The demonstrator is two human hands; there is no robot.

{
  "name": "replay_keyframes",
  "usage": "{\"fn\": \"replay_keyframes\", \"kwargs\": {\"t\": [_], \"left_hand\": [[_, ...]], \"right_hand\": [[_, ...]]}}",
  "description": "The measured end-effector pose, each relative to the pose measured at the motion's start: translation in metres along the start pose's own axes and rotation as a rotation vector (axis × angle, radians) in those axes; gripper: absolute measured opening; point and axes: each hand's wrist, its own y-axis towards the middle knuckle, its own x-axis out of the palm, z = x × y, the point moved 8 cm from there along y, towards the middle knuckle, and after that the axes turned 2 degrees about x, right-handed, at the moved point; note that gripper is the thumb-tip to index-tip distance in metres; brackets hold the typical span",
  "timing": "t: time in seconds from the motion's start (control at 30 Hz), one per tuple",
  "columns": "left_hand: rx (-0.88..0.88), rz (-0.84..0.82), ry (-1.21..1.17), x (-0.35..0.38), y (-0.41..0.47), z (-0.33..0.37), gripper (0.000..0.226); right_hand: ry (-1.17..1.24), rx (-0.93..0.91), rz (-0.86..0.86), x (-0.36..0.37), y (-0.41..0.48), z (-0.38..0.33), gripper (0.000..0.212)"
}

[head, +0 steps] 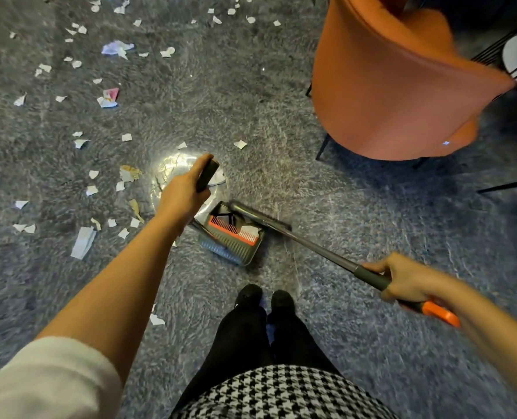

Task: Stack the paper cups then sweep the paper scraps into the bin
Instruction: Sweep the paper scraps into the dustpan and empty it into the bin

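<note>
On the grey carpet (342, 207) at the person's feet, a green dustpan (236, 240) sits with a row of orange comb teeth across it, and a pale scrap lies inside beside the teeth. The left hand (184, 195) is curled tight round the dustpan's dark upright handle, above and a little left of the pan. The right hand (408, 282) is closed round the grip of a broom (320, 247), whose pole slants down to the left, its head lying along the pan's far edge. The orange end of the grip sticks out behind the fist.

Paper scraps (83, 241) are strewn over the carpet to the left and far side, mostly white, a few with colour, and one lies near the left of the black shoes (251, 294). Under the left hand is a shiny round patch (172, 170) with a white piece in it; I cannot tell what it is. An orange chair (387, 95) stands off to the far right, well apart from the pan.
</note>
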Motion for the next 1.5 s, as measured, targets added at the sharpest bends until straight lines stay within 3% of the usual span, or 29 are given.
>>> {"fn": "replay_keyframes", "kwargs": {"t": [0.23,0.53,0.77,0.93,1.3,1.5], "left_hand": [[0.005,0.008,0.001,0.002,-0.001,0.0,0.069],[0.006,0.01,-0.003,0.004,-0.003,-0.002,0.069],[0.014,0.012,-0.01,0.003,-0.002,-0.001,0.067],[0.016,0.007,-0.027,0.004,0.0,-0.003,0.068],[0.032,0.028,-0.017,0.005,0.001,-0.006,0.07],[0.023,0.027,-0.015,0.008,0.001,-0.003,0.071]], "right_hand": [[0.078,-0.01,0.022,-0.008,-0.023,0.017,0.067],[-0.029,0.039,0.147,-0.015,-0.022,0.0,0.07],[-0.104,0.044,0.103,0.004,-0.003,-0.031,0.047],[-0.173,0.074,0.04,0.015,-0.014,-0.02,0.043],[0.115,0.074,0.09,-0.002,-0.032,0.003,0.069],[0.052,0.048,0.158,0.003,-0.022,-0.018,0.061]]}}
